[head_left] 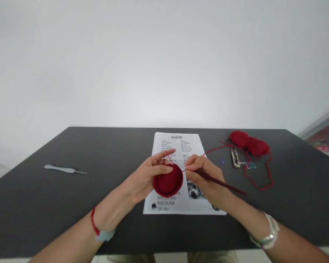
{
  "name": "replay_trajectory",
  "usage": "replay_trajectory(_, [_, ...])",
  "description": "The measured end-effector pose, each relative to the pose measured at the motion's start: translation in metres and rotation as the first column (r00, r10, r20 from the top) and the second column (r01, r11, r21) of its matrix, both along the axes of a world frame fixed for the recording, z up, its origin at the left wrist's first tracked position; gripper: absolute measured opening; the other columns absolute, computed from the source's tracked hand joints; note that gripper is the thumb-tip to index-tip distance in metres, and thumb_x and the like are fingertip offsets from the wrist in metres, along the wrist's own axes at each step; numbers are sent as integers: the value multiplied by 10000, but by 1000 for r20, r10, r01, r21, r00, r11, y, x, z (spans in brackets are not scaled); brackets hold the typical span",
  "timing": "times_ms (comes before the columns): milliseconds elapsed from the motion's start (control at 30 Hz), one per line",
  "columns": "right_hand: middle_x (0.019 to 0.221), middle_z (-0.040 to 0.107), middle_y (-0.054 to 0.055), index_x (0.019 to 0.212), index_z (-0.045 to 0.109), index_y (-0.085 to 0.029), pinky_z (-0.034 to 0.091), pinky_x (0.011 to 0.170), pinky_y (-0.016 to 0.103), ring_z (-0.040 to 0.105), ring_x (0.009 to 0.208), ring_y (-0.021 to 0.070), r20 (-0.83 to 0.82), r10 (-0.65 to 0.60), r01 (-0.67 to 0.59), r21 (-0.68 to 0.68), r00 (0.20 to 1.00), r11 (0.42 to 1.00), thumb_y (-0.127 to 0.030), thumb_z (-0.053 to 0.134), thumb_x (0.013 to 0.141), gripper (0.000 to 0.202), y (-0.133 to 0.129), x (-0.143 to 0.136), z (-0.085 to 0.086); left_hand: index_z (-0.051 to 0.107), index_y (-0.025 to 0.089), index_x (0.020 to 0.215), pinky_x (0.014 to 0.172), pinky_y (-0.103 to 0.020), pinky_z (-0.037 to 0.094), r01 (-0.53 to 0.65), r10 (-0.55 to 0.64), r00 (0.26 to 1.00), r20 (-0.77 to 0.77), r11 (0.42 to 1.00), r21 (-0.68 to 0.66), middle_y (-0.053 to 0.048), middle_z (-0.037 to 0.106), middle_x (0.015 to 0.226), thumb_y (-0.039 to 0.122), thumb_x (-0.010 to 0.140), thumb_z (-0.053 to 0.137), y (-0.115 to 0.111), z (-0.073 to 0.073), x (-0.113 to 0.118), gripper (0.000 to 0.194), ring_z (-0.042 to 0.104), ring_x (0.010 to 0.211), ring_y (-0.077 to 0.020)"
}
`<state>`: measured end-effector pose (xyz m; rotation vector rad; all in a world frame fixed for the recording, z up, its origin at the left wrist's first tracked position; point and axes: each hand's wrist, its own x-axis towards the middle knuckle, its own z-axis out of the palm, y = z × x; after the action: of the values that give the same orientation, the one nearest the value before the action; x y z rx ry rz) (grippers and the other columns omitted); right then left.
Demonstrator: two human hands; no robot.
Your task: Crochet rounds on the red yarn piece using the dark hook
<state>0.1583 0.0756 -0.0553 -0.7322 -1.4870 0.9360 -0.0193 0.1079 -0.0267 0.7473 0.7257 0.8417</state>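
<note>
My left hand [153, 171] pinches a round, cup-shaped piece of dark red crochet [168, 182] near its upper edge, thumb in front. Red yarn loops up around the raised left index finger. In my right hand [204, 171] is a crochet hook [222, 182] with a long dark reddish-brown handle, gripped like a pencil. Its thin metal tip points left at the top right rim of the crochet piece; whether it sits inside a stitch I cannot tell. Under both hands lies a printed pattern sheet [164, 209], partly covered by them.
A skein of red yarn [249, 143] lies at the back right, with a loose strand curling beside it. Near it are thread snips [234, 158], a teal stitch marker [251, 165] and a small purple marker [222, 161]. Far left rests a grey-handled crochet hook [61, 168] on the black table [71, 197].
</note>
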Motion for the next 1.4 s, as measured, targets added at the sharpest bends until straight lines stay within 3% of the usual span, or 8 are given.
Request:
replay_trajectory(267, [827, 582, 0, 808, 606, -221, 359, 503, 229, 453, 582, 91, -70, 154, -160, -103, 986, 982, -222, 682, 835, 80, 6, 17, 1, 688, 131, 1114, 505, -134, 429, 115, -114, 993, -33, 993, 25, 18, 632, 675, 28, 591, 776, 6, -1, -9, 540, 558, 551, -58])
replay_trajectory(633, [754, 584, 4, 732, 594, -198, 377, 494, 232, 473, 584, 101, -46, 228, -232, -86, 973, 969, -257, 717, 808, 157, 6, 20, 16, 693, 126, 1105, 527, -134, 443, 269, -269, 963, -28, 963, 8, 5, 652, 714, 25, 623, 753, 9, 2, -18, 496, 571, 580, -60])
replay_trajectory(833, [775, 621, 14, 728, 632, -182, 385, 478, 215, 501, 563, 83, -147, 343, -368, -207, 928, 906, -162, 751, 761, 125, 10, 24, 14, 695, 134, 1096, 520, -163, 417, 360, -357, 927, -112, 933, 10, 0, 645, 723, 74, 619, 756, 9, 5, -22, 484, 558, 577, -71])
replay_trajectory(900, [750, 620, 0, 725, 633, -178, 354, 430, 191, 480, 503, 61, -292, 380, -455, -261, 878, 852, -157, 760, 747, 131, 12, 23, 12, 686, 146, 1105, 516, -168, 401, 334, -313, 931, -189, 938, 89, 13, 638, 715, 82, 627, 753, 6, 6, -19, 487, 549, 571, -69])
replay_trajectory(1000, [679, 605, -25, 716, 625, -179, 370, 402, 168, 476, 474, 55, -483, 336, -520, -321, 809, 791, -174, 758, 750, 138, 13, 16, 9, 677, 167, 1077, 570, -192, 423, 151, -55, 958, -280, 930, 334, 51, 600, 651, 84, 665, 736, -2, 4, -8, 425, 553, 586, -77])
replay_trajectory(1100, [627, 599, -34, 706, 619, -182, 496, 482, 198, 522, 523, 77, -563, 213, -465, -353, 798, 812, -183, 760, 747, 147, 10, 5, 6, 663, 172, 1047, 645, -234, 458, 15, 134, 947, -293, 891, 454, 65, 584, 628, 100, 692, 721, -9, -3, 5, 367, 575, 603, -95])
replay_trajectory(1233, [615, 612, -34, 693, 621, -180, 541, 549, 190, 562, 545, 77, -588, 76, -351, -368, 805, 861, -193, 752, 757, 146, 6, -7, 1, 615, 169, 1133, 728, -273, 485, 17, 54, 983, -178, 927, 376, 43, 654, 662, 116, 707, 718, -12, -11, 14, 442, 651, 665, -129])
replay_trajectory(1400, [619, 611, -33, 695, 621, -181, 551, 522, 199, 550, 531, 81, -602, 84, -361, -356, 794, 862, -210, 744, 765, 144, 5, -4, 2, 636, 152, 1121, 728, -271, 472, 6, 27, 992, -127, 967, 253, 9, 695, 714, 146, 692, 749, -9, -13, 12, 443, 658, 675, -133])
